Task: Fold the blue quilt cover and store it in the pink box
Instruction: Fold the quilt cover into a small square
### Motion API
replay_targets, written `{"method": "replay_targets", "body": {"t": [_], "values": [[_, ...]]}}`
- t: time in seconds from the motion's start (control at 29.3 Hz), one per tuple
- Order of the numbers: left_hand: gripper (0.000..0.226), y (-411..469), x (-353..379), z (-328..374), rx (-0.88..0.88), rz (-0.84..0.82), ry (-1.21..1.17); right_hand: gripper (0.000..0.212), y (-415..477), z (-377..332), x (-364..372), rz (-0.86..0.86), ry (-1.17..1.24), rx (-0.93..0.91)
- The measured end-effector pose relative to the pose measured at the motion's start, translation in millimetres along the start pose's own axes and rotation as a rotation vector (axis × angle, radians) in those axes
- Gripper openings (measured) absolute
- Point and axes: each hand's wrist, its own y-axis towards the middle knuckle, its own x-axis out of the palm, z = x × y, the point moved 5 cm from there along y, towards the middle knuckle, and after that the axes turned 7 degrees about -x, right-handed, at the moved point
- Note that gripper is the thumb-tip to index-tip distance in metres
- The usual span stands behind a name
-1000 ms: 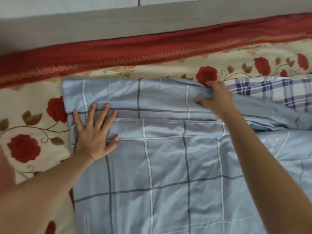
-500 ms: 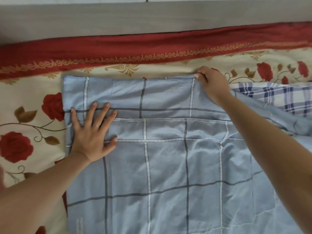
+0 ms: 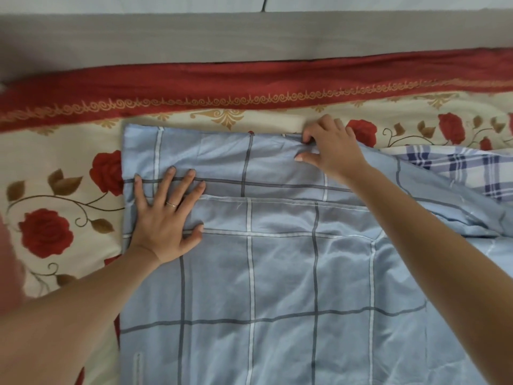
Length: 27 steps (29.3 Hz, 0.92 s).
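Observation:
The blue quilt cover, light blue with grey and white check lines, lies spread over the bed and fills the lower middle of the view. My left hand presses flat on its upper left part, fingers spread, a ring on one finger. At the cover's far edge my right hand pinches the fabric, fingers curled over the hem. To the right the cover turns back and shows a white and dark blue plaid side. No pink box is in view.
Under the cover lies a cream bedspread with red roses and a red border band. Behind it runs a grey wooden bed frame along the top.
My right hand has carried the cover's far edge up and leftward, flattening the upper band. My left hand stays pressed in the same place.

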Motion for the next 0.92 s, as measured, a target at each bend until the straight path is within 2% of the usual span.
{"method": "replay_targets", "body": {"t": [0.07,0.14,0.21,0.34,0.44,0.51,0.58,0.65,0.72,0.82,0.92], "values": [[0.073,1,-1,2,0.000,0.005,-0.002,0.036,5,-3,-2,-0.056,-0.062,-0.019],[0.073,-1,0,4,-0.008,-0.008,-0.011,0.028,8,-7,-6,-0.037,-0.084,-0.046],[0.073,0,1,5,-0.012,-0.014,-0.013,0.019,11,-7,-13,-0.006,0.000,-0.031],[0.074,1,-1,-2,-0.010,-0.010,-0.008,0.017,26,-8,-4,-0.137,0.166,0.032],[0.076,2,0,-2,-0.006,-0.009,-0.010,0.034,31,-19,1,-0.182,0.244,0.087],[0.077,3,1,0,-0.008,-0.008,-0.009,0.055,35,-41,0,-0.210,0.317,0.037],[0.077,0,1,-2,-0.017,-0.010,-0.010,0.064,46,-75,2,-0.225,0.388,-0.065],[0.078,-1,1,-2,-0.020,-0.012,-0.015,0.060,63,-107,6,-0.238,0.503,-0.139],[0.078,0,0,-1,-0.023,0.000,-0.011,0.048,85,-137,9,-0.230,0.547,-0.212],[0.080,3,-2,4,-0.037,0.006,-0.023,0.024,112,-160,10,-0.156,0.446,-0.249],[0.081,-1,0,-1,-0.036,-0.004,-0.010,0.024,117,-167,23,-0.105,0.354,-0.214]]}}
